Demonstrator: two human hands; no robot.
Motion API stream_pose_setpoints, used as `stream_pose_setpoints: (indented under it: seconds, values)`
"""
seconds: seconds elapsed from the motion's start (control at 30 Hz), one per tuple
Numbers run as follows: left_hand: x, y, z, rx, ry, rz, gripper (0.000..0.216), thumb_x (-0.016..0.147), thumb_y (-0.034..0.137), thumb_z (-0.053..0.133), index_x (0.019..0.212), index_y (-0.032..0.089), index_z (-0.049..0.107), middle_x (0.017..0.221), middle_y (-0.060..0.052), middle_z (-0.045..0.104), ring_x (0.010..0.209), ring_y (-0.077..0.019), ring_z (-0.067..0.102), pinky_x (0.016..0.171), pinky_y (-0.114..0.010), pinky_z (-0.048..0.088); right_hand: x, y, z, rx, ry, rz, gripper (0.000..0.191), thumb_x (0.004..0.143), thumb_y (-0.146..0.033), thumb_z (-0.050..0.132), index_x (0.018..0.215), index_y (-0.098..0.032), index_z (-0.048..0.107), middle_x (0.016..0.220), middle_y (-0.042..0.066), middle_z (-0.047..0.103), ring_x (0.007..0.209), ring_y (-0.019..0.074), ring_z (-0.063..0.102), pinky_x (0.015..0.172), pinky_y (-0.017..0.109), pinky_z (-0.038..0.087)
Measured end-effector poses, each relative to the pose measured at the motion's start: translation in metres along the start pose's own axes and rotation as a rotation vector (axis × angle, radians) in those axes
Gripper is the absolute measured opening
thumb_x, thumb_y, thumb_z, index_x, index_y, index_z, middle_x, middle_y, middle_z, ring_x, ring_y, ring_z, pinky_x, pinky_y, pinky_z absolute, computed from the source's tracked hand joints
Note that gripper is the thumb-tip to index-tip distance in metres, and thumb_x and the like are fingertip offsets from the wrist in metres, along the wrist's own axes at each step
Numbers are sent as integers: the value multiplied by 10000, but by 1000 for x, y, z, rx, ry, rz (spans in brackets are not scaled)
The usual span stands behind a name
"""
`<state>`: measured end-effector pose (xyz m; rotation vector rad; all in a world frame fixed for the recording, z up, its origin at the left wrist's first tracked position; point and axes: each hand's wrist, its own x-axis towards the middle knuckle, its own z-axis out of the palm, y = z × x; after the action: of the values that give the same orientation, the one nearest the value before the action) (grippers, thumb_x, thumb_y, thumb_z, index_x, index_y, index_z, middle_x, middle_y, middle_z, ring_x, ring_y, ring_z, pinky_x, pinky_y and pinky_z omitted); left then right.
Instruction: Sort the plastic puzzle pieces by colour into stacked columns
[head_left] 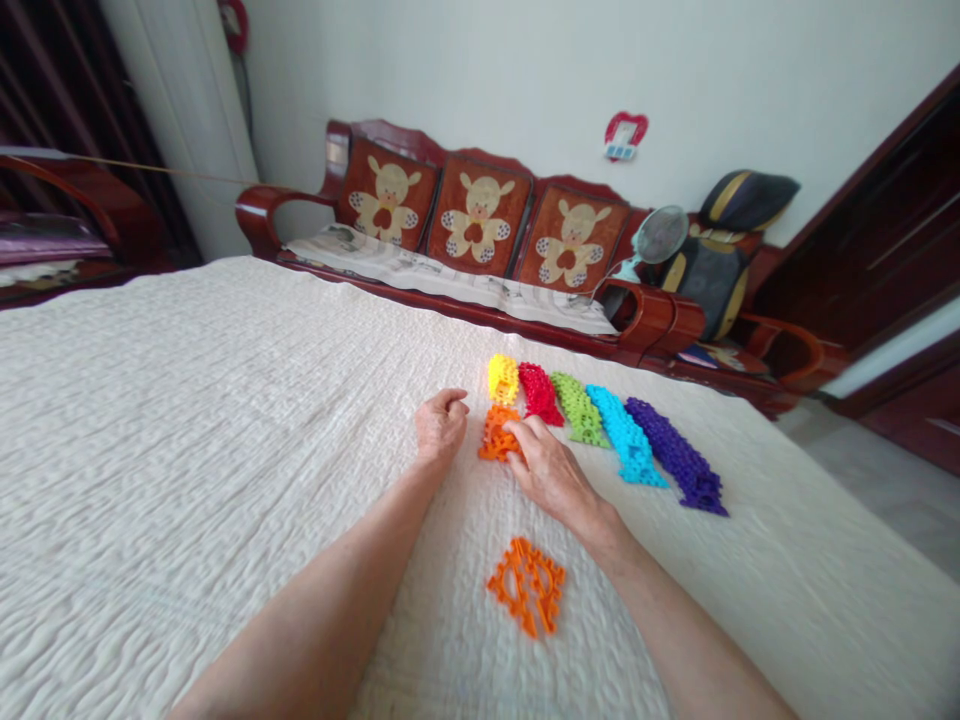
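My right hand (551, 470) has its fingers pinched at the edge of an orange openwork plastic tile (496, 440), which is on or part of a small orange stack. Just left of that stack, my left hand (441, 425) is curled closed beside it, with nothing visible in its fingers. Nearer to me lies a loose orange tile (527, 585) with notched edges, flat on the quilt. Beyond the hands stands a yellow pile (503, 379). To its right run leaning rows of similar pieces: red (539, 393), green (580, 408), light blue (626, 435) and purple (677, 455).
A white quilted cover (225, 450) spreads under everything. Past its far edge stands a wooden sofa (442, 290) with bear-patterned cushions (476, 215). A small fan (660, 236) and a black-and-yellow padded seat (709, 275) are at the right end.
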<state>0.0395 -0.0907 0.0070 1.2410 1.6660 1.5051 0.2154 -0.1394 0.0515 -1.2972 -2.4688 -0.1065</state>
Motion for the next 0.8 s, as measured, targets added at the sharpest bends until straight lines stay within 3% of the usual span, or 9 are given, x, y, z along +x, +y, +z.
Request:
stream_pose_setpoints:
  seconds: [0.23,0.53,0.67,0.8]
  values:
    - [2,-2,0,-2,5,11,346,737,181,456,945,192,733,755,-16,732,734,-150,665,767,-260,505,-1,0,-5,-13,45,34,301,863,-127,484,1153,-168,556,1024,100,576,943,217,601,820,334,494]
    - [5,-3,-2,10,-7,2,379,740,175,440,989,163,725,780,-28,737,767,-156,671,771,-258,506,-32,3,-8,280,136,157,177,797,-111,521,931,-180,613,921,48,634,804,143,620,742,260,493]
    - [6,-1,-2,75,1,4,381,756,154,440,1013,155,722,829,-40,746,820,-160,677,817,-260,505,-62,-8,-21,375,-43,244,145,759,-171,586,892,-169,646,849,33,647,720,129,603,674,244,482]
    - [4,1,-3,161,-64,51,370,774,128,452,1024,152,724,933,-52,751,892,-158,679,870,-249,495,-86,-20,-28,414,-197,310,267,729,-222,650,987,-155,661,925,53,658,744,128,606,707,253,485]
